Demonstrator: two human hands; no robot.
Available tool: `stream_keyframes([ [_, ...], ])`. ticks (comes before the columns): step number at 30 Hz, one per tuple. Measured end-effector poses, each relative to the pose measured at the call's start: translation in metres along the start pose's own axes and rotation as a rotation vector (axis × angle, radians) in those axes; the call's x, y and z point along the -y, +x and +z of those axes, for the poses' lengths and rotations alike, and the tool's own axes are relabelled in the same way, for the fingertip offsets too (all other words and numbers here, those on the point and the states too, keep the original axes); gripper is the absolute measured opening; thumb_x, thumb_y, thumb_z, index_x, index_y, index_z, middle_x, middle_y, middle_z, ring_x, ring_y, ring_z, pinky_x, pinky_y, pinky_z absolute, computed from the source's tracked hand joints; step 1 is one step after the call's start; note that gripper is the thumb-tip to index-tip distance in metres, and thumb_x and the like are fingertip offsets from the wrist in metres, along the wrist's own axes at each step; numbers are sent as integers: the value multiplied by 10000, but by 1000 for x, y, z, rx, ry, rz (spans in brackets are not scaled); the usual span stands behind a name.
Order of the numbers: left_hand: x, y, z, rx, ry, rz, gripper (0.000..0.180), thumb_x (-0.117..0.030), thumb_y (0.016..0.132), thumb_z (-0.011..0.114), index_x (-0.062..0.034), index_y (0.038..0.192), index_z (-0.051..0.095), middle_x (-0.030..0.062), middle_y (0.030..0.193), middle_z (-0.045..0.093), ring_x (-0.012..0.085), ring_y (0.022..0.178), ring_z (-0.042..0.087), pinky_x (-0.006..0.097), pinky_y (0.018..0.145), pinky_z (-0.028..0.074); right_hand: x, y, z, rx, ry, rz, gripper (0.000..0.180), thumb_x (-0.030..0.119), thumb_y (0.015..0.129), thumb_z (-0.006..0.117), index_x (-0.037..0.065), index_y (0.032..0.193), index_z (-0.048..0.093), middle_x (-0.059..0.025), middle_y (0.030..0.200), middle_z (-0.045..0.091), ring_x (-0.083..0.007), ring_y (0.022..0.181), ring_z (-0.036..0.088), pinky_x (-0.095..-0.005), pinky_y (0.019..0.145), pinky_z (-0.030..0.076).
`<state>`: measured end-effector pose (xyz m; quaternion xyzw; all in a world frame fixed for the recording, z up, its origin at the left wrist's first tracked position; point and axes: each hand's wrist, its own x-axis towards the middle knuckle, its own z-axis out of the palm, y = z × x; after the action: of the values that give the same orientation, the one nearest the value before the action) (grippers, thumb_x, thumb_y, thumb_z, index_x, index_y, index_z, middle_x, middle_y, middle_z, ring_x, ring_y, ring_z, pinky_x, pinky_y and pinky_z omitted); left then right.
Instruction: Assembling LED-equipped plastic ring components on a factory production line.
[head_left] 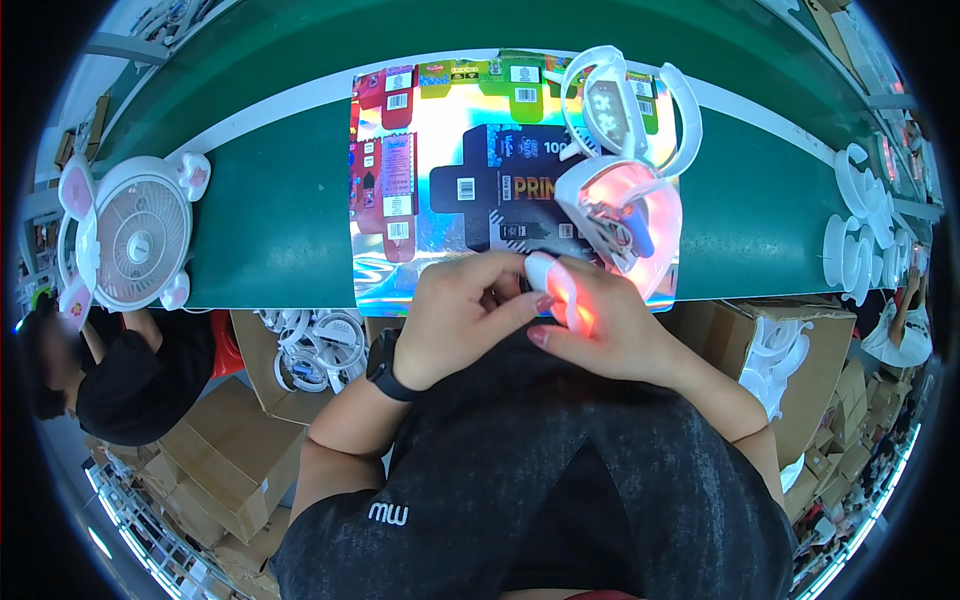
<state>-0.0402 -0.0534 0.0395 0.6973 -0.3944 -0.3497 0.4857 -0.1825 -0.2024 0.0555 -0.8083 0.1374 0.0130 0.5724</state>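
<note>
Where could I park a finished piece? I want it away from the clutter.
Bare green belt lies between the white fan and the shiny printed sheet; another patch between that sheet and the white parts at right. The sheet's right end is crowded with white headbands.

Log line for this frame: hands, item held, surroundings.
left hand: gripping white piece | right hand: holding white neck fan, glowing red | surface: green conveyor, holographic sheet | left: small white fan
</note>
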Motion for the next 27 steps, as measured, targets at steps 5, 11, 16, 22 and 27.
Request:
stream_keyframes([
  [5,-6,-6,-9,132,46,-9,279,-198,791,789,-11,957,667,55,739,654,145,624,633,258,548,481,5,-5,10,191,-146,37,445,325,796,727,39,1099,570,-135,979,606,-321,940,615,-425,794,499],
  [11,5,-20,4,195,144,169,317,-315,760,760,-54,818,588,107,690,600,292,620,615,373,534,451,6,-4,3,479,-349,23,613,455,740,780,47,1148,574,-121,998,614,-293,883,610,-388,812,497],
  [16,8,-24,11,141,103,235,269,-254,763,730,-63,868,572,108,728,609,308,639,612,382,552,453,-10,-15,19,288,-257,-33,600,523,729,760,55,1068,599,-88,960,622,-277,891,615,-387,767,504],
  [22,9,-25,12,111,74,280,264,-223,742,719,-59,882,567,113,748,605,314,658,610,382,560,455,-19,-23,26,163,-294,-108,650,627,719,722,61,1017,607,-55,919,613,-252,879,621,-368,716,506],
  [27,10,-27,12,129,27,292,237,-205,759,694,-53,879,558,112,747,595,317,661,606,384,579,460,-20,-25,28,144,-281,-137,670,650,708,716,49,987,613,-59,898,610,-255,856,622,-367,711,504],
])
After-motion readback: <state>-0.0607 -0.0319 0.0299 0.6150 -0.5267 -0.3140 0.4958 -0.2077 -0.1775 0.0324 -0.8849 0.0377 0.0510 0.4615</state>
